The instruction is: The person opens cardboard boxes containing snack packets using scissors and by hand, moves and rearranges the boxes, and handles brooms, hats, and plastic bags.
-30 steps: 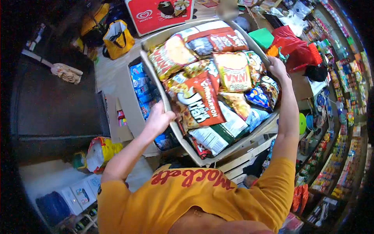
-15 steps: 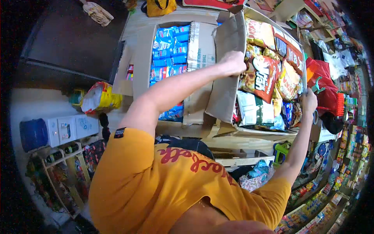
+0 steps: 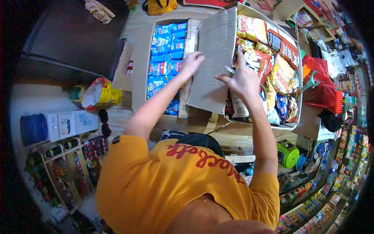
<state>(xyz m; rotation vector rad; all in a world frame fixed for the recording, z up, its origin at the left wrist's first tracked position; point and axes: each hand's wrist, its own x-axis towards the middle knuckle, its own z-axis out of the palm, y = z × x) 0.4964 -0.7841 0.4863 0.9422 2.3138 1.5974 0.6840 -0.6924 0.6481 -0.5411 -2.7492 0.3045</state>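
My left hand is at the left edge of a raised cardboard flap, its fingers curled over that edge. The flap belongs to a box full of snack bags, including a red-brown bag and a yellow one. My right hand is over the left side of this box, wrapped round what looks like scissors. A pointed metal tip shows by the thumb and a dark loop below the wrist. Left of the flap, blue packs fill another box.
A yellow bag lies beyond the boxes. At the left are a dark panel and a yellow-red plastic bag. Red plastic, a green round object and shelves of small goods are at the right.
My left hand has moved left from the snack box's rim, and the flap leans further left. My right hand has left the box's right rim and come to its left side.
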